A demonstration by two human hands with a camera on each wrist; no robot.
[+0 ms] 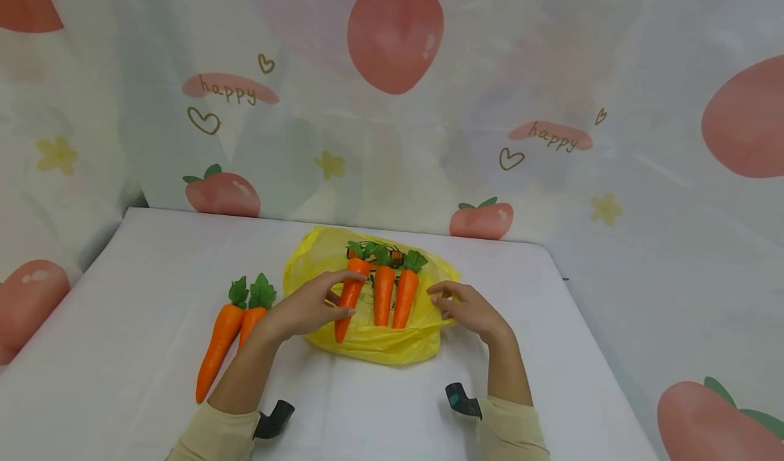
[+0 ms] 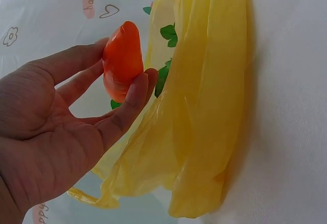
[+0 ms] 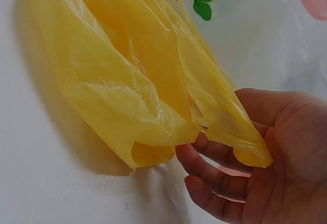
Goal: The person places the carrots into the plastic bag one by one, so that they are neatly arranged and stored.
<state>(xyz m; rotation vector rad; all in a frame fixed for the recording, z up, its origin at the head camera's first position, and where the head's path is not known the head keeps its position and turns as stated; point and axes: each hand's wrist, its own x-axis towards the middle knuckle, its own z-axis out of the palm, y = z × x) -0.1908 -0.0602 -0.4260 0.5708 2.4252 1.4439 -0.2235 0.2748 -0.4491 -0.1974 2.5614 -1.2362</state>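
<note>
yellow plastic bag (image 1: 367,335) lies on the white tabletop (image 1: 122,379) with three carrots on it. our left hand (image 1: 303,308) has its grip curled round the leftmost carrot (image 1: 349,297), thumb and fingers pinching its body. our right hand (image 1: 468,309) pinches the bag's right edge between thumb and fingers. two more carrots (image 1: 229,331) lie left of the bag, touching each other.

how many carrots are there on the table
5. Two lie side by side on the white table left of the yellow bag: and. Three lie on the bag: in the left hand. None seem hidden.
</note>
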